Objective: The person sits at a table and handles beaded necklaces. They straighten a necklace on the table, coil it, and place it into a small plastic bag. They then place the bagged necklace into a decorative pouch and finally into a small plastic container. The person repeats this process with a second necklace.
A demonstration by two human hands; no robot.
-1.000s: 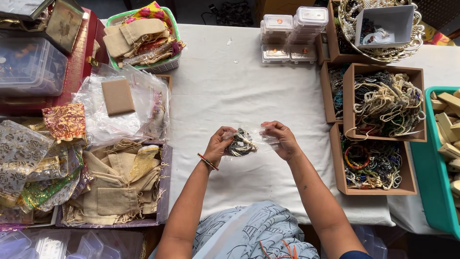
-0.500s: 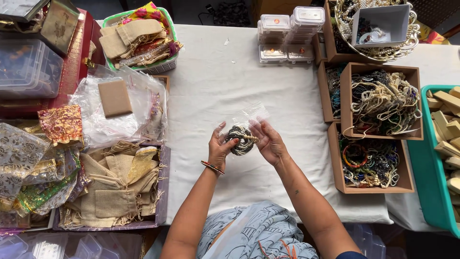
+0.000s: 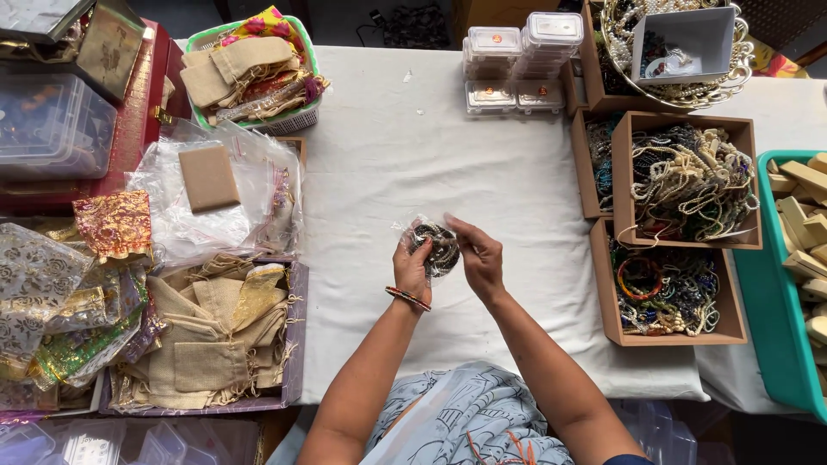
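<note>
Over the middle of the white tablecloth (image 3: 405, 155), both hands hold a small clear plastic bag with coiled dark and silver beaded jewellery (image 3: 437, 245) inside. My left hand (image 3: 412, 271), with a red bangle on its wrist, grips the bag from the left and below. My right hand (image 3: 476, 257) pinches the bag's right side and top edge with its fingertips. The bag is lifted a little off the cloth, between the two hands.
Cardboard boxes of bead necklaces (image 3: 689, 176) and bracelets (image 3: 663, 288) stand on the right, beside a teal tray (image 3: 780, 319). Small clear cases (image 3: 517, 60) sit at the back. Cloth pouches (image 3: 215, 336), plastic bags (image 3: 215, 189) and a green basket (image 3: 258, 69) crowd the left.
The hands came together on the bagged jewellery and shifted slightly right. The right hand moved from holding the bag's edge apart to closing over its top.
</note>
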